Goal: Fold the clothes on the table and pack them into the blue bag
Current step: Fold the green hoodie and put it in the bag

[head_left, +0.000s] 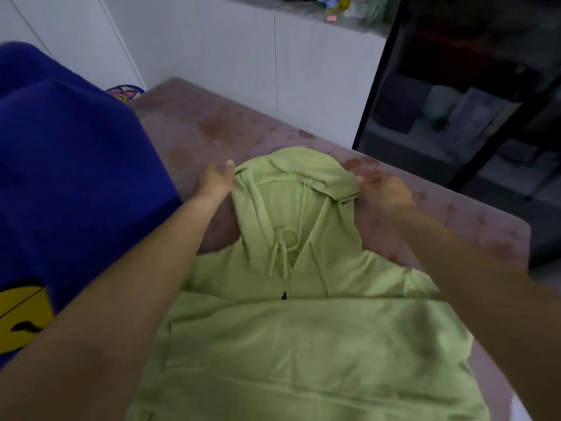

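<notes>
White flat-panel cabinet fronts (230,56) span the far side, under a grey stone counter (303,13) holding a small pink block (331,18) and blurred colourful items. Far right: black-framed glass cabinet (394,95), pale round jar (440,101) inside. Far left: multicoloured patterned mat (126,92), partly visible.

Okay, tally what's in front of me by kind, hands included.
Hoodies: 1, the green hoodie
Bags: 1, the blue bag
Hands: 2, the left hand and the right hand
Total: 4
</notes>
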`<control>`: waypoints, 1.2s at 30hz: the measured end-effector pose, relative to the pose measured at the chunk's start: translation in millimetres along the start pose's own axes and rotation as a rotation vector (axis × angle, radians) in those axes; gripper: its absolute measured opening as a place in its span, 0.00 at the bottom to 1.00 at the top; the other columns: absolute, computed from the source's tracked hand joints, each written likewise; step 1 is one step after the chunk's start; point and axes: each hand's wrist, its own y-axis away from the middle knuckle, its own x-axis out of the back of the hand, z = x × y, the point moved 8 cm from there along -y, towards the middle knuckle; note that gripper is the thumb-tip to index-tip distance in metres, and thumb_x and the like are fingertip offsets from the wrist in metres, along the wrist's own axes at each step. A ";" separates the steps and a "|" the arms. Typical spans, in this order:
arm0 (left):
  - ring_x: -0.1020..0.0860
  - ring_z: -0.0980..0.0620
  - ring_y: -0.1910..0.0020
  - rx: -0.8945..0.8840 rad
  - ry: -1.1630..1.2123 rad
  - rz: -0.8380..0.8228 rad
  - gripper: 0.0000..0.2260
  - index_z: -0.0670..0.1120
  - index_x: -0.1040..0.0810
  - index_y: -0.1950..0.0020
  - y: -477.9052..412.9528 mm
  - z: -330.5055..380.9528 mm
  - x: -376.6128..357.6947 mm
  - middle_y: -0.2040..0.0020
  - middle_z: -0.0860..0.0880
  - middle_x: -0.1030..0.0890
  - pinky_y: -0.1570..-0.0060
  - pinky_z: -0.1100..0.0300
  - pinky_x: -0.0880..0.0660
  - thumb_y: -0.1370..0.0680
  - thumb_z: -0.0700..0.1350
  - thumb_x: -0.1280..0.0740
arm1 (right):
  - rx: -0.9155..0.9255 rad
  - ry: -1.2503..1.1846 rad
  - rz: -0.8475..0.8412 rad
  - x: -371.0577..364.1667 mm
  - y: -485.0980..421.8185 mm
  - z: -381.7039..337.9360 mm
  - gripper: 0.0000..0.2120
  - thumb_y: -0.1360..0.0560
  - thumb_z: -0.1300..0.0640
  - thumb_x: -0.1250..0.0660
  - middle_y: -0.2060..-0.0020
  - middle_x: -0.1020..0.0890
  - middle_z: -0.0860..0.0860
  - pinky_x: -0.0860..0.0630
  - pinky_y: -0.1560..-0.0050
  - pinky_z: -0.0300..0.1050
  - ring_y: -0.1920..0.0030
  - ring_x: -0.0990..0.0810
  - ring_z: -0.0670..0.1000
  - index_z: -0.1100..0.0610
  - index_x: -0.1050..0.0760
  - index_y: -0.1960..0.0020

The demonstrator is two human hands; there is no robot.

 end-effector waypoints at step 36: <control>0.46 0.45 0.26 -0.826 -0.938 -0.504 0.25 0.63 0.41 0.27 363.7 -79.0 3.7 0.24 0.51 0.41 0.31 0.48 0.48 0.22 0.67 0.50 | 0.786 0.551 -0.154 -33.8 332.4 56.0 0.25 0.23 0.34 0.48 0.28 0.34 0.52 0.45 0.31 0.59 0.28 0.36 0.56 0.41 0.35 0.30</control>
